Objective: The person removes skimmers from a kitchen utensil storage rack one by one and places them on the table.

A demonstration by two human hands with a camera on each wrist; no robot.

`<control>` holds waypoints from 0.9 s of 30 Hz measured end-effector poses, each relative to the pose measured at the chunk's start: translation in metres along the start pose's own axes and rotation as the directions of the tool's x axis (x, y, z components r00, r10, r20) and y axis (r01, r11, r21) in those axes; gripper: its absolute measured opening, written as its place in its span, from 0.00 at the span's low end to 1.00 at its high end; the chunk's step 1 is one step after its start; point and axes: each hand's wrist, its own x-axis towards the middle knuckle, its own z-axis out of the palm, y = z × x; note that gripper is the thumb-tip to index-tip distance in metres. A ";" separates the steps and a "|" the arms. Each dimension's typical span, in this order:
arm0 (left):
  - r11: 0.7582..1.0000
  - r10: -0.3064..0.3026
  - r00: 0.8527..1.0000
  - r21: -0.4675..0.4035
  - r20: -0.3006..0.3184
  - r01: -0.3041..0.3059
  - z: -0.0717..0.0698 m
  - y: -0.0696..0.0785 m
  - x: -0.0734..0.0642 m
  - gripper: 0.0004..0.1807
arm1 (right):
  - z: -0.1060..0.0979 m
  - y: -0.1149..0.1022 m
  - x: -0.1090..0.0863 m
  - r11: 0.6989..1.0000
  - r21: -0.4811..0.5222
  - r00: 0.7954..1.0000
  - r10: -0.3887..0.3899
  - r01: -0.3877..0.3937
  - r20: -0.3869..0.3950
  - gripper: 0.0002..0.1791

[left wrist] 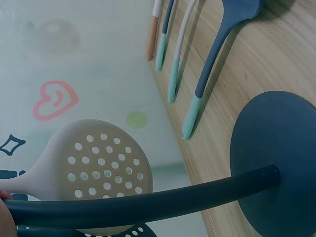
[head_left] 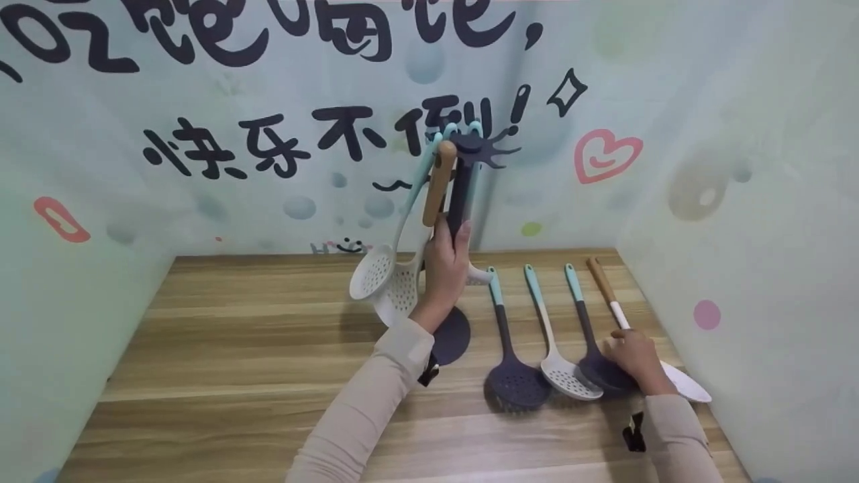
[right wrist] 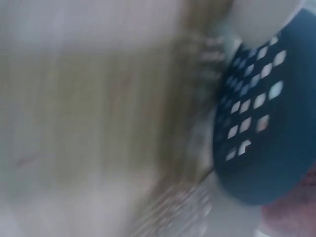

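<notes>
Below the wall lettering “快乐不倒!” (head_left: 343,113), the left hand (head_left: 447,261) grips a bundle of kitchen utensils (head_left: 439,186); the right hand (head_left: 634,355) is at a dark mint-handled utensil (head_left: 598,365) on the wooden table (head_left: 201,349), its grip unclear.

Kitchen utensils (head_left: 439,184) bunched upright, four more utensils (head_left: 572,381) in a row
</notes>
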 end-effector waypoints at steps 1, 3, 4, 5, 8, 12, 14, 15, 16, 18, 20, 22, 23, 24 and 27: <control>1.000 0.000 1.000 -0.004 0.001 0.000 0.000 0.000 0.000 0.11 | -0.002 -0.006 0.002 1.000 0.020 1.000 0.006 -0.006 0.005 0.19; 1.000 -0.002 1.000 -0.009 0.000 0.002 0.000 -0.001 0.000 0.11 | -0.005 -0.022 0.006 0.998 0.060 1.000 0.003 -0.004 0.009 0.20; 1.000 -0.003 1.000 -0.011 0.001 0.003 0.000 -0.001 0.000 0.11 | -0.007 -0.031 0.009 0.996 0.084 1.000 -0.006 0.005 0.002 0.21; 1.000 -0.003 1.000 -0.013 0.001 0.003 0.000 -0.001 0.000 0.11 | -0.009 -0.041 0.011 0.994 0.106 1.000 -0.023 0.024 -0.003 0.21; 1.000 -0.007 1.000 -0.008 0.001 0.007 -0.001 -0.001 0.000 0.12 | -0.013 -0.075 0.015 0.980 0.175 0.995 -0.089 0.095 -0.043 0.19; 1.000 -0.014 1.000 0.024 -0.002 0.014 -0.001 0.000 0.000 0.14 | -0.017 -0.125 0.014 0.926 0.310 0.975 -0.192 0.218 -0.111 0.15; 0.999 -0.018 1.000 0.033 -0.001 0.018 -0.001 0.001 0.000 0.13 | -0.021 -0.150 0.011 0.881 0.389 0.963 -0.228 0.268 -0.145 0.14; 0.999 -0.021 1.000 0.032 0.005 0.021 -0.001 0.002 -0.001 0.13 | -0.023 -0.162 0.009 0.857 0.425 0.956 -0.243 0.291 -0.166 0.14; 0.999 -0.025 1.000 0.032 0.012 0.025 -0.001 0.002 -0.001 0.13 | -0.025 -0.175 0.008 0.829 0.461 0.948 -0.258 0.316 -0.185 0.15; 0.999 -0.035 0.999 0.026 0.026 0.035 -0.001 0.002 -0.001 0.12 | -0.029 -0.199 0.004 0.766 0.534 0.934 -0.280 0.357 -0.223 0.16; 0.999 -0.040 0.999 0.030 0.031 0.039 -0.002 0.002 -0.001 0.12 | -0.032 -0.220 0.002 0.706 0.586 0.917 -0.302 0.398 -0.260 0.18; 0.998 -0.037 0.999 0.042 0.028 0.035 -0.002 0.001 -0.001 0.13 | -0.033 -0.240 0.001 0.650 0.619 0.898 -0.322 0.441 -0.300 0.20; 0.999 -0.032 0.999 0.045 0.026 0.031 -0.002 0.001 -0.001 0.12 | -0.034 -0.248 0.001 0.630 0.625 0.887 -0.331 0.461 -0.321 0.20; 0.998 -0.025 0.999 0.051 0.021 0.024 -0.002 0.001 -0.001 0.13 | -0.034 -0.256 0.001 0.613 0.628 0.877 -0.338 0.480 -0.341 0.21; 0.997 0.001 1.000 0.079 0.010 -0.002 -0.002 0.000 -0.002 0.12 | -0.036 -0.275 0.005 0.567 0.643 0.857 -0.351 0.515 -0.378 0.22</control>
